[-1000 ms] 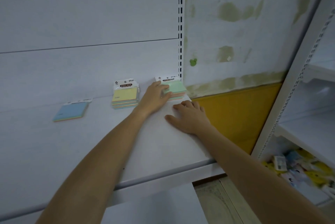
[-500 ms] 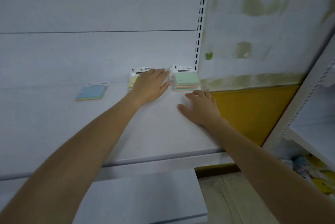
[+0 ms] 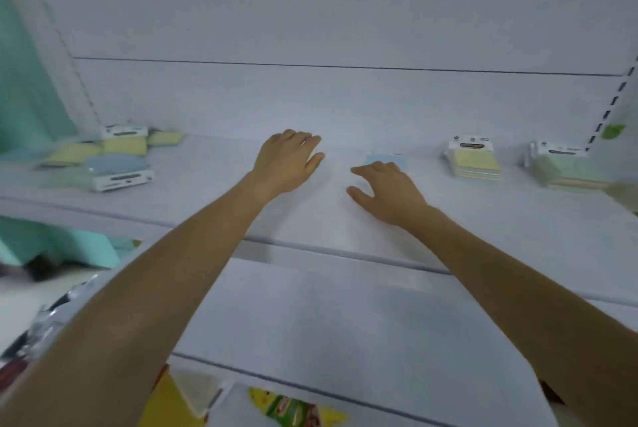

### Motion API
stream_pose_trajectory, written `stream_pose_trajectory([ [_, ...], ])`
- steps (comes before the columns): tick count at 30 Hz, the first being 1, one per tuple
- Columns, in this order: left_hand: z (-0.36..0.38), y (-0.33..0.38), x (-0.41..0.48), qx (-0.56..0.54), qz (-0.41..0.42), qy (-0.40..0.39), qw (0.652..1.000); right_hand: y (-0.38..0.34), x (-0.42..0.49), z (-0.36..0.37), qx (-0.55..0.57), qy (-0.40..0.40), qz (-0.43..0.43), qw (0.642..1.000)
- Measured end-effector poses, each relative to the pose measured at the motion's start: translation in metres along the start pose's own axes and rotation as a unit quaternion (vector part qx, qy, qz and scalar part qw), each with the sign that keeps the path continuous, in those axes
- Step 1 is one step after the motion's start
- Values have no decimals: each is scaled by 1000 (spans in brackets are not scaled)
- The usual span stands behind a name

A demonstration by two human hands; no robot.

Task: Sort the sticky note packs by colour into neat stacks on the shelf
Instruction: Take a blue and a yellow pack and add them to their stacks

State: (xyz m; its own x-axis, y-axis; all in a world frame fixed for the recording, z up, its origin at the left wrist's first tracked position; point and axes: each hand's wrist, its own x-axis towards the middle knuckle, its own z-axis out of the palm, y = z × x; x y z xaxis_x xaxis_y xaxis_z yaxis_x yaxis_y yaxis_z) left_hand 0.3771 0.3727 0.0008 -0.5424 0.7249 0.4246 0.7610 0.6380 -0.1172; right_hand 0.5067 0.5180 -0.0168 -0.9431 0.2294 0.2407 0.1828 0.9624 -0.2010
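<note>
A white shop shelf (image 3: 518,240) runs across the view under a pale back panel, with a lower shelf nearer the camera and some blurred coloured goods at the bottom edge. Both forearms reach over the shelf's front lip. The right hand (image 3: 390,191) lies palm down, its grip spread and holding nothing, fingertips touching or just short of the lone blue pack (image 3: 386,160); blur hides which. The left hand (image 3: 288,159) rests flat and empty a little farther back. Along the rear right stand the yellow stack (image 3: 474,162) and, beside the upright, the green stack (image 3: 566,167). At the rear left lies the unsorted pile (image 3: 110,160), mixed yellow, blue and green, apparently leaning. The risk I see: pulling one pack from that loose heap could slide others off the front edge, and a careless sweep of the right hand could push the blue pack askew.
</note>
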Motion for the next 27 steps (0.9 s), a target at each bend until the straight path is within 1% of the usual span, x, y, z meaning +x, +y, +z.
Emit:
stream_pose_trajectory([
  [4,-5,-96,-62,12,-73,-4,997,-95,41,33,47,-38,-56,997],
  [8,-7,-186,-114,30,-155,-17,987,-174,84,63,69,-87,-107,988],
  [11,-7,-241,-142,38,-214,-21,976,-220,116,85,86,-99,-138,982],
  [13,-7,-274,-149,33,-241,-22,970,-244,141,97,83,-100,-157,979],
  [15,-4,-306,-148,24,-257,-41,965,-261,172,107,79,-98,-168,978],
  [20,2,-359,-124,-25,-230,-62,971,-286,254,128,76,-80,-156,982],
  [22,8,-373,-114,-44,-190,-88,977,-291,282,139,61,-79,-144,985],
  [24,13,-379,-104,-71,-129,-136,980,-294,308,151,37,-87,-148,984],
  [27,24,-381,-89,-93,-59,-202,973,-296,327,164,-5,-135,-147,980],
])
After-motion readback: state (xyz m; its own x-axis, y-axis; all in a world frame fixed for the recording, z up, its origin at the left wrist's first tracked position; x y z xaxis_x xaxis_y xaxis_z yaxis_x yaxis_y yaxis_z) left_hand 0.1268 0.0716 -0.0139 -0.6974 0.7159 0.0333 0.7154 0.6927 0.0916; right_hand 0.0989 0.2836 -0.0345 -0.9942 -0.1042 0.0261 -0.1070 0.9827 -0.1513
